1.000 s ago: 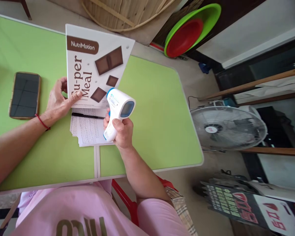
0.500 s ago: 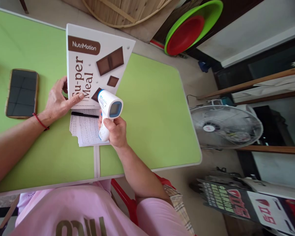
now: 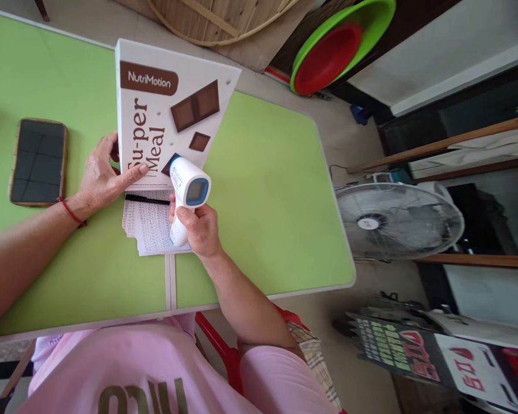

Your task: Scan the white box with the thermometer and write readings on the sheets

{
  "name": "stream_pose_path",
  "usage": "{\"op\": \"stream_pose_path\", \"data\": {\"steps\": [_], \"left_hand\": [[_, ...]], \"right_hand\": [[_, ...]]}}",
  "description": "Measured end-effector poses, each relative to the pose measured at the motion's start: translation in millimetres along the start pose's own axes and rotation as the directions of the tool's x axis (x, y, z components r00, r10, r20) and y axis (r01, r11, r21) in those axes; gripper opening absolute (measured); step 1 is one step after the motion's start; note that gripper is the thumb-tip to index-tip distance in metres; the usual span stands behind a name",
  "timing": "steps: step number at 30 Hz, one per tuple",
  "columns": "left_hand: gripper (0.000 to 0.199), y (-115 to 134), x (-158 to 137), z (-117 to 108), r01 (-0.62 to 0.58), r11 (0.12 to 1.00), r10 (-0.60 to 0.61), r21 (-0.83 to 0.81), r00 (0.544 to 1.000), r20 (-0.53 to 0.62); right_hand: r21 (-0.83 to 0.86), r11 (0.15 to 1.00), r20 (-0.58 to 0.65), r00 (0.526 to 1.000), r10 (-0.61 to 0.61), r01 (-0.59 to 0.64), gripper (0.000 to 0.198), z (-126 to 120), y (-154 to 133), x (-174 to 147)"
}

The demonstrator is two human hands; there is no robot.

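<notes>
By the lower left edge of the white box (image 3: 159, 115), gripping it with the left hand (image 3: 106, 169), tilted up over the green bench (image 3: 267, 201). In front of the box's lower right part, clasping a white thermometer (image 3: 185, 172) in the right hand (image 3: 202, 230). Can see papers (image 3: 151, 236) under a black pen (image 3: 147, 199) just below the box, a phone (image 3: 38, 161) to its left.

At the green table (image 3: 271, 218): one left hand (image 3: 98, 175), one right hand (image 3: 202, 229), one NutriMotion box (image 3: 164, 115), one infrared thermometer (image 3: 186, 177), one smartphone (image 3: 39, 161), one black pen (image 3: 147, 199), at least two written sheets (image 3: 153, 227). Beyond its far edge: two basins (image 3: 328, 60); off its right end: one electric fan (image 3: 397, 221).
</notes>
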State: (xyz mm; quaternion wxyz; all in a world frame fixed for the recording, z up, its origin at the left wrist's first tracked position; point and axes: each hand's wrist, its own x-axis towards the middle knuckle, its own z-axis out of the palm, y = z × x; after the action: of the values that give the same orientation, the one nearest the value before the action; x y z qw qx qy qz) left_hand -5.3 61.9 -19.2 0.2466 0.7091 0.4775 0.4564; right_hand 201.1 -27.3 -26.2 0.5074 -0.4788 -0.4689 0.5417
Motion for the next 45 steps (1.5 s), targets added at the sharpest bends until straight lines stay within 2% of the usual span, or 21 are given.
{"op": "stream_pose_path", "data": {"steps": [10, 19, 30, 45], "left_hand": [[0.075, -0.6, 1.7, 0.7, 0.006, 1.000, -0.006, 0.001, 1.000, 0.016], [0.072, -0.6, 1.8, -0.9, 0.020, 0.999, -0.021, 0.034, 0.999, 0.029], [0.065, -1.8, 4.8, -2.8, -0.002, 0.999, 0.001, 0.046, 0.999, 0.037], [0.066, -1.0, 5.5, -5.8, 0.009, 0.999, -0.014, 0.051, 0.996, 0.083]], "right_hand": [[-0.001, 1.000, -0.013, 1.000, -0.016, 0.016, 0.041, 2.4, -0.3, -1.7], [-0.033, 0.999, -0.052, 0.999, -0.003, 0.001, 0.040, 5.2, 2.0, -1.3], [-0.026, 1.000, -0.033, 0.999, -0.007, 0.006, 0.040, 4.2, 0.0, -0.5], [-0.040, 0.999, -0.023, 1.000, 0.012, -0.013, 0.044, 5.0, -4.9, 0.2]]}}
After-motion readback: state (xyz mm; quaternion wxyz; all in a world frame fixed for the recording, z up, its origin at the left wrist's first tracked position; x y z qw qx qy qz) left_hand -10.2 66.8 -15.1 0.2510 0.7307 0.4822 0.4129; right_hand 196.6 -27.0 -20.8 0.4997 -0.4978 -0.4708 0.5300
